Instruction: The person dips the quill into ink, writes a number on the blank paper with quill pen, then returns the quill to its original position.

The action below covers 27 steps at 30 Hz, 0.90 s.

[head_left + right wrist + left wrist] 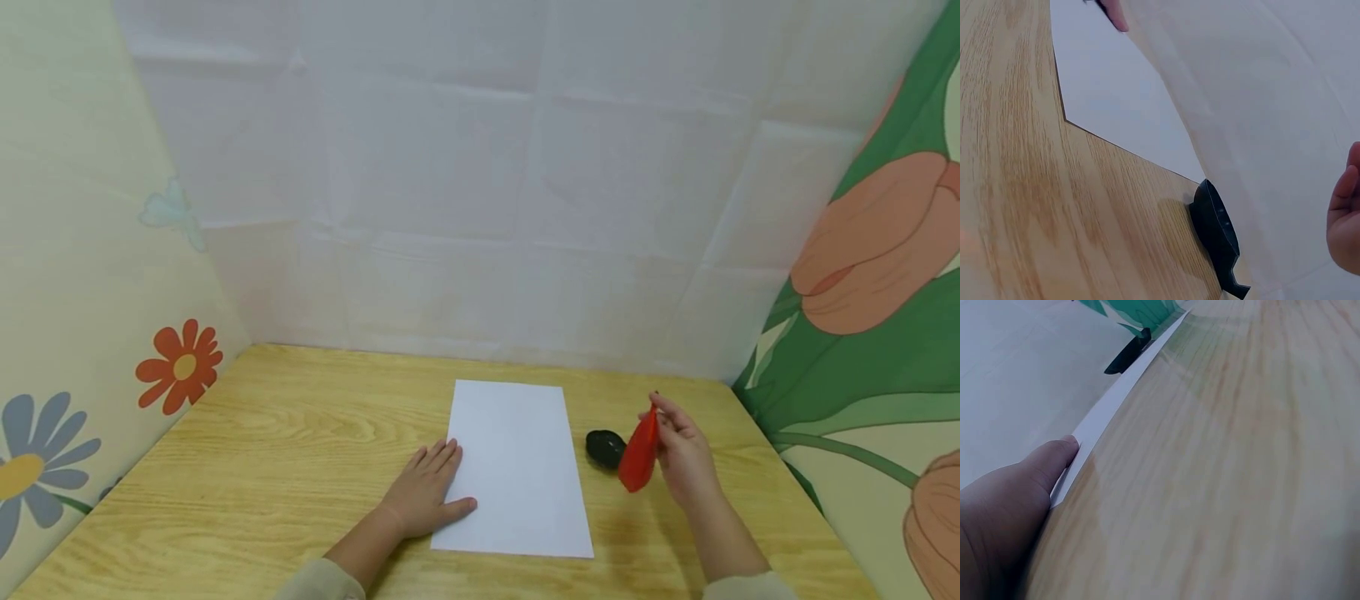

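A white sheet of paper [517, 475] lies flat on the wooden table. My left hand [423, 496] rests on its left edge, fingers straight and thumb spread over the sheet. To the right of the paper, my right hand [682, 454] pinches a red teardrop-shaped item [639, 454] by its narrow top, wide end hanging down; what it is, I cannot tell. Behind it, a black shallow oval dish-like piece [603, 448] sits on the table. The right wrist view shows this black piece [1213, 228] with a short bent handle, and part of the right hand [1344, 212].
The wood-grain table [300, 442] reaches back to a creased white cloth [450, 183]. Flower-patterned sheets stand at both sides, with a red flower [180, 367] on the left and a large pink tulip [877, 242] on the right.
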Each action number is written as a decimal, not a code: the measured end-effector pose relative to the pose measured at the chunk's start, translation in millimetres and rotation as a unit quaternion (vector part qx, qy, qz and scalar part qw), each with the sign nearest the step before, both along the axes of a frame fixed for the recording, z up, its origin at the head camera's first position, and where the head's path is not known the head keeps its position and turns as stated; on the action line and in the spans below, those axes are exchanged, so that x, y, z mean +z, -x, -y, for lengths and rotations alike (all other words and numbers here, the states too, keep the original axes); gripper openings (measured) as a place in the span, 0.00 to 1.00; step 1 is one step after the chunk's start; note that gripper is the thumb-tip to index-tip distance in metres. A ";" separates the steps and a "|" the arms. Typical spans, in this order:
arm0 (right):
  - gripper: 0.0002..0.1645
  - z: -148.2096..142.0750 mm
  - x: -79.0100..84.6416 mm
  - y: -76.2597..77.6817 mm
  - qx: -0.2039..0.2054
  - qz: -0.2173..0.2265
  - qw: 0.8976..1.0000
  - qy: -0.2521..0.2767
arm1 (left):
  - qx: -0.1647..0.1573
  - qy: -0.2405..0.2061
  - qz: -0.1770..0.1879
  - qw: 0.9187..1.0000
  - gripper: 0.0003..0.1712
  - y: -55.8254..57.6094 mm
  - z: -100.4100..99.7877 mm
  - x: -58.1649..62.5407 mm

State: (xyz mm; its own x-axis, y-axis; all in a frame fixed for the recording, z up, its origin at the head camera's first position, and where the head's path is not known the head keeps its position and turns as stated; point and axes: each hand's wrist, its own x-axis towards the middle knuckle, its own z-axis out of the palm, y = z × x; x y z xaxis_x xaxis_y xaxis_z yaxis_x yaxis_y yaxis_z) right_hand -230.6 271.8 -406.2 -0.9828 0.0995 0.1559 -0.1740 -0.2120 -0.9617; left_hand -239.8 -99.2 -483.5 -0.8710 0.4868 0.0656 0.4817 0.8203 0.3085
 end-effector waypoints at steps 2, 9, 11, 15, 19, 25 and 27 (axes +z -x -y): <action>0.22 0.4 0.1 -0.6 0.003 -0.009 1.000 0.008 | -0.001 0.000 0.002 1.000 0.51 -0.4 0.0 1.4; 0.16 3.8 3.3 -3.8 0.002 -0.010 0.999 0.033 | -0.001 0.002 0.002 1.000 0.51 -1.2 0.5 3.1; 0.16 4.0 1.9 -3.6 0.004 -0.017 1.000 0.023 | -0.002 0.000 0.002 1.000 0.51 -0.8 0.6 2.1; 0.16 3.5 -3.1 -2.0 -0.021 -0.046 0.998 -0.028 | -0.003 -0.003 0.002 1.000 0.51 -0.2 0.6 1.3; 0.15 2.8 -5.5 -0.3 -0.069 -0.032 0.994 -0.075 | -0.003 -0.005 0.003 1.000 0.51 -0.7 0.2 2.3; 0.04 3.7 0.7 2.1 -0.140 0.077 0.973 -0.167 | -0.001 -0.008 -0.006 1.000 0.52 -0.3 0.6 -0.9; 0.03 4.0 2.4 2.2 -0.143 0.094 0.969 -0.177 | -0.002 -0.011 -0.008 1.000 0.52 -0.2 0.8 -1.5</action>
